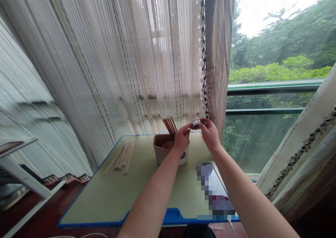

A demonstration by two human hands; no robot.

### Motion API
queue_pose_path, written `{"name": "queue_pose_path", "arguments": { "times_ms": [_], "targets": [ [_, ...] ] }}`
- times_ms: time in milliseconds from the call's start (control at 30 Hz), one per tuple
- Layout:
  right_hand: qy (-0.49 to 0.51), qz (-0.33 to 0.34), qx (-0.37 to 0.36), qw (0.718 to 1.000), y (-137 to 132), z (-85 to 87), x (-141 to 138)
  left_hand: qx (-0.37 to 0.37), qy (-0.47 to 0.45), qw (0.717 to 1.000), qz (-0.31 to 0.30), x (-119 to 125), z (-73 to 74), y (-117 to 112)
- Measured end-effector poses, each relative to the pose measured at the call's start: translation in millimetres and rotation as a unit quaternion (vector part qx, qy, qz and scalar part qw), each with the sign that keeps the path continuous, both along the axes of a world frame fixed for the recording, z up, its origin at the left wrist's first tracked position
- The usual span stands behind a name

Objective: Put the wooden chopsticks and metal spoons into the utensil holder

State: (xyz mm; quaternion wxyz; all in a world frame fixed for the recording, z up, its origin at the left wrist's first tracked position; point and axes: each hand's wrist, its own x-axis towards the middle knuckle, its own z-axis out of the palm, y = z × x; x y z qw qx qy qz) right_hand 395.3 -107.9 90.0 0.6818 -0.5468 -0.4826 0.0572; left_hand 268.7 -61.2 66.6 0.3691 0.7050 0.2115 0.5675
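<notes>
Both hands are raised over the far edge of a green table (pixel 110 196) with a blue rim. My left hand (pixel 182 138) and my right hand (pixel 210 133) pinch a small round patterned object (pixel 195 123) between their fingertips, one hand on each side. Just below my left hand stands a tan and white holder (pixel 161 150) with a few brown chopsticks (pixel 170 125) upright in it. A loose bundle of pale chopsticks (pixel 123 156) lies flat on the table to the left of the holder.
A phone (pixel 214 189) lies on the table's right side, under my right forearm. Striped curtains (pixel 131 56) hang right behind the table, with a beaded edge (pixel 203 56). A window with green trees is at the right. A white frame (pixel 21 177) stands at the left.
</notes>
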Motion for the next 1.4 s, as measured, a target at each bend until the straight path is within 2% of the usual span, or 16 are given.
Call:
{"name": "queue_pose_path", "arguments": {
  "times_ms": [100, 267, 433, 567, 700, 800, 867, 1000, 1167, 1400],
  "targets": [
    [0.009, 0.005, 0.0, 1.0, -0.2, 0.5, -1.7, -0.035, -0.004, 0.999, -0.017, 1.0, -3.0, 3.6],
    [0.03, 0.006, 0.003, 1.0, -3.4, 3.7, -7.0, -0.042, -0.013, 0.999, -0.016, 1.2, -2.0, 1.8],
    [0.017, -0.011, 0.008, 1.0, -10.8, 5.0, -13.5, -0.057, 0.004, 0.998, 0.014, -1.0, 2.1, -3.3],
    [-0.021, -0.03, 0.024, 0.999, -15.0, 4.1, -15.7, -0.041, 0.024, 0.998, 0.034, -1.2, 0.8, -1.6],
    [-0.039, -0.044, 0.023, 0.998, -15.3, 1.1, -15.0, -0.052, 0.043, 0.993, 0.098, 0.6, 0.9, -0.3],
    [-0.035, -0.029, 0.03, 0.999, -14.5, -2.8, -13.0, -0.073, 0.045, 0.989, 0.121, 1.8, 2.3, -0.1],
    [-0.044, -0.031, 0.037, 0.998, -15.7, -5.0, -12.1, -0.086, 0.024, 0.988, 0.128, 1.1, 3.5, 0.1],
    [-0.097, -0.091, 0.045, 0.99, -25.2, -4.3, -15.8, -0.113, -0.079, 0.98, 0.147, -5.7, 9.8, -2.5],
    [-0.184, -0.105, 0.032, 0.977, -35.2, 4.0, -27.4, -0.102, -0.116, 0.982, 0.107, -19.4, 23.7, -19.7],
    [-0.203, -0.147, 0.036, 0.967, -39.0, 4.4, -35.5, -0.087, -0.177, 0.976, 0.092, -59.4, 31.2, -43.5]
  ]
}}
